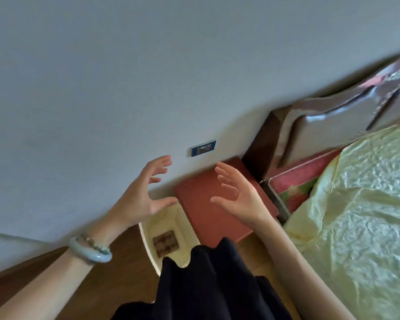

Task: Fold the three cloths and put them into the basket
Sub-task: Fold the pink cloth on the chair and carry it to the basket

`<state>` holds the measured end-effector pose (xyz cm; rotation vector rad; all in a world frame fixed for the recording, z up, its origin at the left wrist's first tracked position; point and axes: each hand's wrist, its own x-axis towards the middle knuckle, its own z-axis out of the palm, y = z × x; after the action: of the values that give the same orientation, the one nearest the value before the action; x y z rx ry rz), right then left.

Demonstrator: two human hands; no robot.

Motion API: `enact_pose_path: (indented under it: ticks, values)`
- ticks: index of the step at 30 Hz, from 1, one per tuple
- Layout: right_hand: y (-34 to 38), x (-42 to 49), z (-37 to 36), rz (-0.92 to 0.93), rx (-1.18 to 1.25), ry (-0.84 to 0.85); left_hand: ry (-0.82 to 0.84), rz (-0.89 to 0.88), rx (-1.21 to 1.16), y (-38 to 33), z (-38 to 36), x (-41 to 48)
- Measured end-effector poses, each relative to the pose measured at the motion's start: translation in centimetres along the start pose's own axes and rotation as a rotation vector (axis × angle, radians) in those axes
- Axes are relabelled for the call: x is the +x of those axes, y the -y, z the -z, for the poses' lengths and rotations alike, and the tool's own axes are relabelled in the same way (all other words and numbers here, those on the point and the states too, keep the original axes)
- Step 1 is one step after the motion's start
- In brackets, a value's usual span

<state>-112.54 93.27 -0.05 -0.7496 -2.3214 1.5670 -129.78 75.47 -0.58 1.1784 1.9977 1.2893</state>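
My left hand [146, 192] and my right hand [238, 199] are raised in front of me, palms facing each other, fingers spread, holding nothing. Below my left hand a cream plastic basket [187, 225] stands on the wooden floor, partly hidden by my dark clothing [217, 285]. Inside it I see only a small checked patch [165, 243] on its bottom; whether that is a cloth I cannot tell. A crumpled pale yellow cloth [360, 215] covers the bed at the right.
A red-brown bedside cabinet [208, 204] stands against the grey wall between the basket and the bed. A padded headboard [333, 125] rises at the upper right. A blue wall socket [203, 147] sits above the cabinet. A jade bangle [90, 252] circles my left wrist.
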Motion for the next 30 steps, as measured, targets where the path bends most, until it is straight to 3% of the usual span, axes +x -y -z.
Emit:
enact_pose_path:
  ticks: [10,20,30]
  values:
    - [5.6,-15.1,3.3,-0.042,-0.034,-0.574,0.393,-0.436,-0.097,-9.3,-3.3,1.3]
    - [6.9,-35.3,2.9,-0.257,-0.11,-1.111,0.941,-0.754,-0.211,-18.3,-16.5,-4.3]
    - [7.4,-53.6,0.4,-0.503,-0.181,-1.453,1.335,-1.01,-0.288,-27.2,-30.4,-16.1]
